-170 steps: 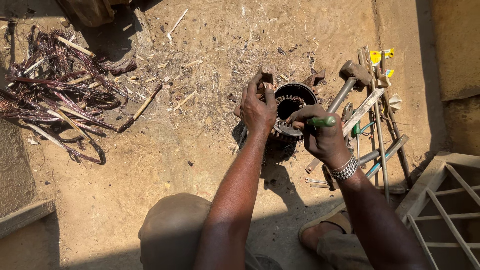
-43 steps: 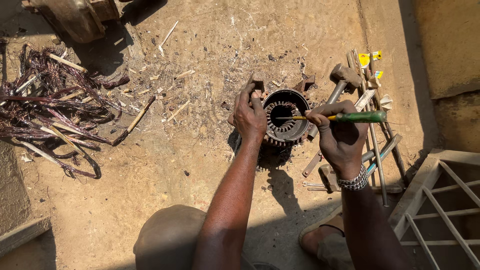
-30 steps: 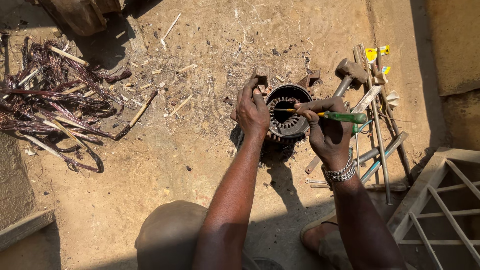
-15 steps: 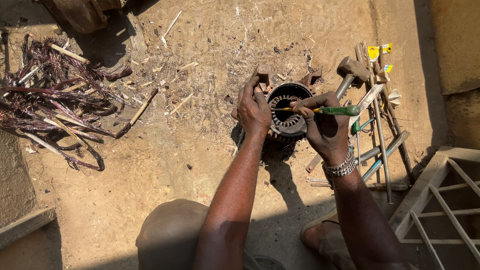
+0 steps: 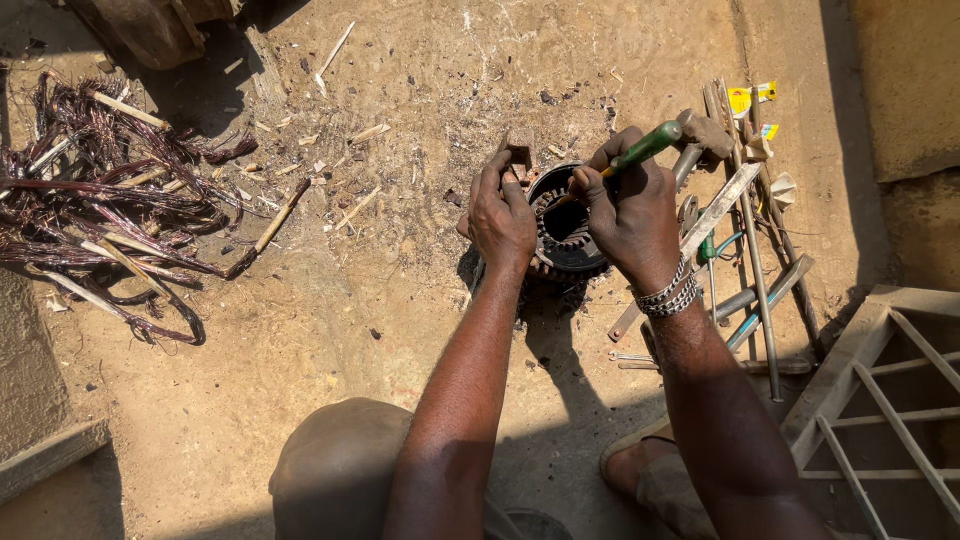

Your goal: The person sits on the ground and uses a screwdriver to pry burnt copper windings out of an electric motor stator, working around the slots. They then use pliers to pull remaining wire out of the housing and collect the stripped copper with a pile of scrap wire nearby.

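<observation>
A round, dark metal ring with toothed inner slots (image 5: pixel 562 232), like a motor core, stands on the dirt floor. My left hand (image 5: pixel 502 212) grips its left rim and steadies it. My right hand (image 5: pixel 628 212) is closed on a green-handled tool (image 5: pixel 645 147), a screwdriver by its look, whose shaft slants down into the ring's opening. The tip is hidden inside the ring. Both forearms reach forward from the bottom of the view.
Several tools, a hammer (image 5: pixel 700 135), flat bars and rods (image 5: pixel 755 250), lie right of the ring. A tangle of reddish copper wire (image 5: pixel 100 215) lies at the far left. A metal frame (image 5: pixel 890 400) stands at the lower right. My knee (image 5: pixel 345 470) and sandalled foot (image 5: pixel 640 465) are below.
My right hand has swung the green handle from lying level to the right into a steep tilt up and away, with the shaft now poking into the ring. The left hand stays on the rim.
</observation>
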Action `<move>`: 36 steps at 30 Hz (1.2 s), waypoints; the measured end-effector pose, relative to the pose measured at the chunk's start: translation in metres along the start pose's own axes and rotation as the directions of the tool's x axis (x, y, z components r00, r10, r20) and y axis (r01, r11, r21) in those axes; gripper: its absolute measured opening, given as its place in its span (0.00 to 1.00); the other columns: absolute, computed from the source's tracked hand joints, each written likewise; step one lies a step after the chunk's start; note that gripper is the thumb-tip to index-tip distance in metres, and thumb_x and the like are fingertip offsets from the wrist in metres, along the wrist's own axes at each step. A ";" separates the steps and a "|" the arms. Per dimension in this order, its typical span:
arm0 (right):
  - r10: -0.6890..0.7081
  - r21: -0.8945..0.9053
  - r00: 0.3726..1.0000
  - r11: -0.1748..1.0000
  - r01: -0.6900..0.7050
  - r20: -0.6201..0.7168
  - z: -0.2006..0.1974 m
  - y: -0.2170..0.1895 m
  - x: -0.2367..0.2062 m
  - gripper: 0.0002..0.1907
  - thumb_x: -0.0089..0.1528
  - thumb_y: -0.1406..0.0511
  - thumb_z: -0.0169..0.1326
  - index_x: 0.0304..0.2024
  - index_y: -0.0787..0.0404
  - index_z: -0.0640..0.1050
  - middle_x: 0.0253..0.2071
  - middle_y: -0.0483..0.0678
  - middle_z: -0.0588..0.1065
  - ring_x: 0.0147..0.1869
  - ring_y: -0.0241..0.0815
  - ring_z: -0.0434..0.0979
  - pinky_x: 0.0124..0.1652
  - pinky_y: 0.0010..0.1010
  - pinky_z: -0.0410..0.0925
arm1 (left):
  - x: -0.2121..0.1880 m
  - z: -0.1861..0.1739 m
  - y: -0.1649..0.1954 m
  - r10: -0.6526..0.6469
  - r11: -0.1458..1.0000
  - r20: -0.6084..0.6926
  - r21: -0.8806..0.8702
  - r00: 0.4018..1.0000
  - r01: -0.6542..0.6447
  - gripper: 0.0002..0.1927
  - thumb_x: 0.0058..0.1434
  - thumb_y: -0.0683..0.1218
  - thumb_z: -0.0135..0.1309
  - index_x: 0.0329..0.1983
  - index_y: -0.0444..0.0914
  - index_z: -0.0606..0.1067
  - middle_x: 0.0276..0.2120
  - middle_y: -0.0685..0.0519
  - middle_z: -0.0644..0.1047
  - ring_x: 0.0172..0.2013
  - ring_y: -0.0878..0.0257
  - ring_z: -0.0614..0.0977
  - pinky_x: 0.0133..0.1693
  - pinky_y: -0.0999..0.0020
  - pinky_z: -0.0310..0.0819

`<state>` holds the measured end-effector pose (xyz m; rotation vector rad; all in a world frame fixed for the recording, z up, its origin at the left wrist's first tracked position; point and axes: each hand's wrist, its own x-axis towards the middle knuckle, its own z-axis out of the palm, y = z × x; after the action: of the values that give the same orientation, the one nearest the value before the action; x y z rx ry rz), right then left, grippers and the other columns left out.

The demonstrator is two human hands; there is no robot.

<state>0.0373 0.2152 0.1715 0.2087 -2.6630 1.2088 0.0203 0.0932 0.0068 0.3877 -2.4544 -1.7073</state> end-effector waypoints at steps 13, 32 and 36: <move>-0.102 0.102 0.994 0.989 0.106 -0.043 -0.010 0.005 -0.033 0.10 0.71 0.70 0.59 0.42 0.66 0.70 0.37 0.52 0.80 0.45 0.42 0.86 0.43 0.31 0.79 | -0.001 -0.001 -0.001 -0.018 0.998 0.012 0.063 1.000 0.017 0.20 0.75 0.51 0.37 0.66 0.42 0.71 0.55 0.46 0.76 0.51 0.55 0.83 0.51 0.55 0.80; -0.115 0.089 0.993 0.990 0.113 0.018 0.000 0.014 -0.025 0.09 0.70 0.73 0.59 0.42 0.65 0.70 0.39 0.53 0.80 0.46 0.42 0.86 0.43 0.30 0.79 | 0.001 -0.001 -0.003 -0.017 0.994 0.007 0.111 1.000 0.016 0.20 0.75 0.51 0.38 0.67 0.46 0.71 0.55 0.48 0.77 0.49 0.56 0.83 0.54 0.53 0.75; -0.113 0.065 0.994 0.992 0.112 0.010 -0.001 0.017 -0.023 0.10 0.68 0.72 0.61 0.42 0.66 0.70 0.38 0.52 0.80 0.45 0.42 0.85 0.41 0.31 0.78 | 0.001 0.000 -0.006 -0.009 0.999 0.009 0.050 1.000 0.009 0.20 0.75 0.51 0.38 0.67 0.45 0.71 0.57 0.47 0.75 0.49 0.56 0.83 0.53 0.54 0.78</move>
<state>0.0558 0.2277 0.1539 0.3741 -2.5870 1.2624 0.0201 0.0908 0.0008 0.3977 -2.5095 -1.6576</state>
